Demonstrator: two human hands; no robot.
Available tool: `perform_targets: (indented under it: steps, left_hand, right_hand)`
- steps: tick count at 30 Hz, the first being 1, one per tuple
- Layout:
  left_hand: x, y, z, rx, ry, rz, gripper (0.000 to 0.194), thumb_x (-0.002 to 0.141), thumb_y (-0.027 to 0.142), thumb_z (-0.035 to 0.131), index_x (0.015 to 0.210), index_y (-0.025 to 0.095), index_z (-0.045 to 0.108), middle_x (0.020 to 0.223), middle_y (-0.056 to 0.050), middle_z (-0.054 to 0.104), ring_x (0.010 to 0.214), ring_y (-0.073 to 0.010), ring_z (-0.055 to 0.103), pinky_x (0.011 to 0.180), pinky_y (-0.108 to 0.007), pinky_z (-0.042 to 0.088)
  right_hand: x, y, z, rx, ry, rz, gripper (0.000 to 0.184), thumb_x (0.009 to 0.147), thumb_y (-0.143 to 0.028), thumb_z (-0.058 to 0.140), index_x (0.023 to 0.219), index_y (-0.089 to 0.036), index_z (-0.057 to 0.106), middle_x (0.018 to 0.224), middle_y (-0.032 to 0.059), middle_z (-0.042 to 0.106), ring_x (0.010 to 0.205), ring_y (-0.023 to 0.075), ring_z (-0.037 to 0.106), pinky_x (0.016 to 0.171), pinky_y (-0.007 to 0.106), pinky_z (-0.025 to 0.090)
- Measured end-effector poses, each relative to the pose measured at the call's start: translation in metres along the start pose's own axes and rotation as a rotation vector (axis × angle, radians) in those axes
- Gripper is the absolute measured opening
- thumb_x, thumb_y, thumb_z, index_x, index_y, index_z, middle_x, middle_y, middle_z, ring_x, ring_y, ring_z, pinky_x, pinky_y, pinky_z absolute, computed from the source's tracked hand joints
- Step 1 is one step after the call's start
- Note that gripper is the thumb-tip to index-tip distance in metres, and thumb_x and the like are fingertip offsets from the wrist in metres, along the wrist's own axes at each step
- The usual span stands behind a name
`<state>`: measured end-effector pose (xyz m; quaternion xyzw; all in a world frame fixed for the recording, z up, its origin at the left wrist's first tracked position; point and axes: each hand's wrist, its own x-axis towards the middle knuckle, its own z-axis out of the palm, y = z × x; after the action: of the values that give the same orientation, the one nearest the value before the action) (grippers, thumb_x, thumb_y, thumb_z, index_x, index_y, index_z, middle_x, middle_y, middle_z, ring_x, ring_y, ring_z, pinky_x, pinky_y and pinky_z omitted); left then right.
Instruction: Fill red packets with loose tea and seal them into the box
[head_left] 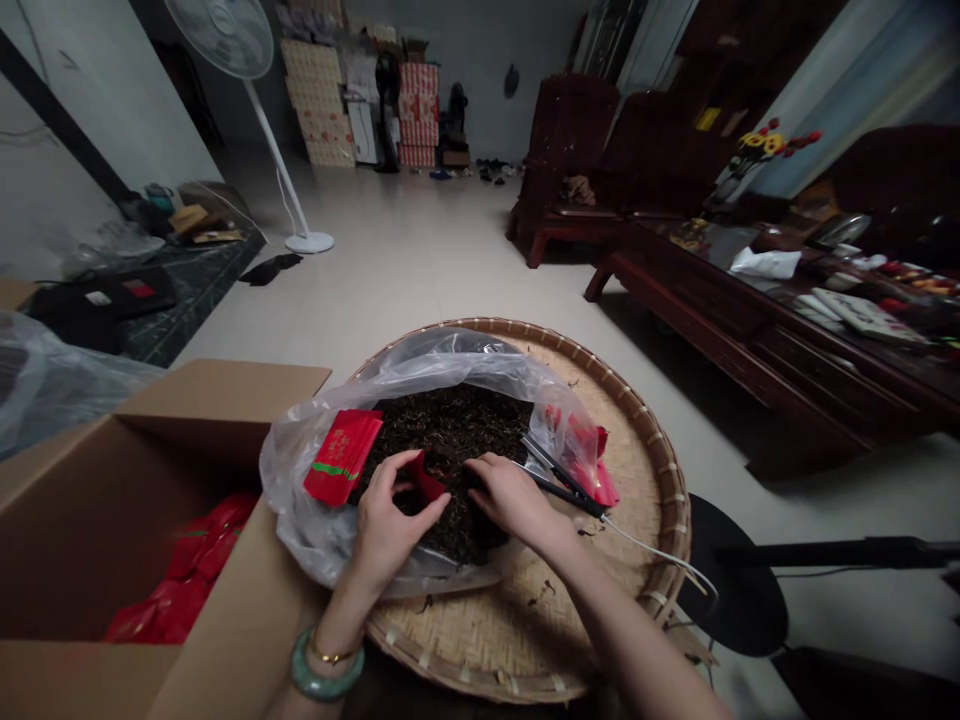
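My left hand (388, 515) grips a small red packet (427, 480) between thumb and fingers, its mouth spread apart. Close by on the right, my right hand (506, 492) has its fingers curled round a pinch of dark dried tea leaves; the fingertips are partly hidden. Below both hands lies a heap of tea leaves (457, 420) in a large clear plastic bag (300, 440). A stack of flat red packets (343, 458) rests on the bag's left side. Right of my right hand lies a black flat-iron-like tool (566, 483) with a white cord.
The bag sits on a round woven bamboo tray (637, 450) with scattered leaves. More red packaging (604, 485) lies at its right. On the left, an open cardboard box (225, 390) holds several red packets (199, 555). A black round stand base (739, 580) is at right.
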<state>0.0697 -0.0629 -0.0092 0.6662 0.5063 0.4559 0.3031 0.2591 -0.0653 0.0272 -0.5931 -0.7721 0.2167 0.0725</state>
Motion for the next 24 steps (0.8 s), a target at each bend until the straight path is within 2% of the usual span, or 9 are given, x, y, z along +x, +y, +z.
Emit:
perform_targets:
  steps: [4, 7, 10, 13, 17, 21, 24]
  left_hand:
    - [-0.001, 0.001, 0.001, -0.016, -0.008, 0.018, 0.047, 0.071, 0.030, 0.071, 0.113, 0.021, 0.052, 0.112, -0.008, 0.057, 0.103, -0.0228, 0.059, 0.078, -0.036, 0.058]
    - [-0.001, 0.000, 0.001, -0.026, 0.002, 0.021, 0.046, 0.071, 0.030, 0.070, 0.113, 0.020, 0.052, 0.112, -0.008, 0.058, 0.103, -0.0228, 0.059, 0.079, -0.035, 0.058]
    - [-0.001, 0.000, 0.000, -0.031, 0.003, 0.019, 0.045, 0.071, 0.029, 0.070, 0.112, 0.020, 0.053, 0.112, -0.008, 0.058, 0.103, -0.0227, 0.059, 0.078, -0.034, 0.058]
    - [-0.001, 0.001, 0.002, -0.014, -0.001, 0.033, 0.045, 0.071, 0.028, 0.070, 0.112, 0.021, 0.052, 0.112, -0.008, 0.058, 0.102, -0.0228, 0.059, 0.077, -0.035, 0.058]
    - [0.000, 0.006, 0.005, 0.026, -0.004, 0.056, 0.045, 0.070, 0.027, 0.070, 0.111, 0.022, 0.052, 0.110, -0.008, 0.058, 0.100, -0.0232, 0.059, 0.078, -0.037, 0.058]
    - [0.000, 0.011, 0.007, 0.050, 0.005, 0.063, 0.043, 0.070, 0.024, 0.069, 0.110, 0.022, 0.053, 0.107, -0.007, 0.059, 0.096, -0.0223, 0.060, 0.078, -0.037, 0.057]
    - [-0.001, 0.012, 0.006, 0.058, 0.019, 0.065, 0.043, 0.070, 0.024, 0.070, 0.109, 0.022, 0.054, 0.107, -0.007, 0.060, 0.096, -0.0226, 0.061, 0.078, -0.037, 0.057]
  right_hand:
    - [0.011, -0.004, 0.007, -0.103, -0.022, 0.059, 0.017, 0.081, -0.015, 0.056, 0.096, -0.017, 0.065, 0.096, 0.0095, 0.062, 0.089, 0.0210, 0.062, 0.074, 0.028, 0.046]
    - [0.012, 0.001, 0.003, -0.022, 0.017, 0.049, 0.012, 0.081, -0.017, 0.058, 0.089, -0.019, 0.068, 0.090, 0.0063, 0.063, 0.083, 0.0183, 0.062, 0.071, 0.026, 0.044]
    - [0.007, 0.010, -0.006, 0.173, 0.157, 0.029, 0.011, 0.081, -0.019, 0.061, 0.088, -0.020, 0.070, 0.087, 0.0047, 0.064, 0.080, 0.0167, 0.061, 0.071, 0.026, 0.045]
    - [-0.001, 0.013, -0.020, 0.366, 0.331, 0.010, 0.010, 0.081, -0.023, 0.063, 0.086, -0.020, 0.071, 0.080, 0.0035, 0.063, 0.070, 0.0150, 0.058, 0.064, 0.026, 0.045]
    - [-0.012, -0.005, -0.039, 0.530, 0.484, -0.081, 0.012, 0.081, -0.028, 0.063, 0.086, -0.021, 0.072, 0.072, 0.0020, 0.059, 0.062, 0.0134, 0.054, 0.055, 0.025, 0.043]
    - [-0.016, -0.033, -0.049, 0.546, 0.455, -0.178, 0.016, 0.081, -0.023, 0.061, 0.094, -0.023, 0.070, 0.077, 0.0021, 0.059, 0.063, 0.0127, 0.054, 0.058, 0.025, 0.046]
    - [-0.018, -0.041, -0.048, 0.552, 0.450, -0.194, 0.025, 0.081, -0.019, 0.058, 0.105, -0.024, 0.066, 0.085, 0.0032, 0.060, 0.067, 0.0135, 0.056, 0.061, 0.026, 0.048]
